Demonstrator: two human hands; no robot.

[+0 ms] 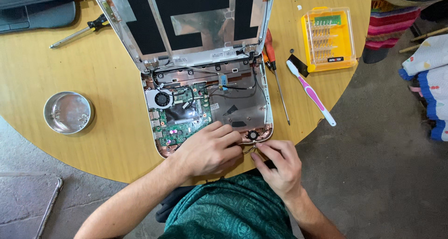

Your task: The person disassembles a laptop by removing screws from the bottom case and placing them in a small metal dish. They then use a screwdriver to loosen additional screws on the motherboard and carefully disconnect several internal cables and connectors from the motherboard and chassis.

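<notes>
An opened laptop (242,109) lies on the round wooden table (93,66), its green circuit board (184,115), fan (161,99) and wiring bare, the lid's back panel (186,20) tilted away. My left hand (210,150) rests on the near edge of the laptop base, fingers curled over it. My right hand (280,164) is beside it at the table's edge, pinching thin wires (251,148) that run from the small round speaker (253,135) at the laptop's near right corner.
A round metal tin (68,112) sits at left. A black-handled screwdriver (77,31) lies at far left, a red-handled one (275,76) beside the laptop. A pink-white toothbrush (310,92) and a yellow bit case (328,38) lie at right. Fabric lies on the floor at the right.
</notes>
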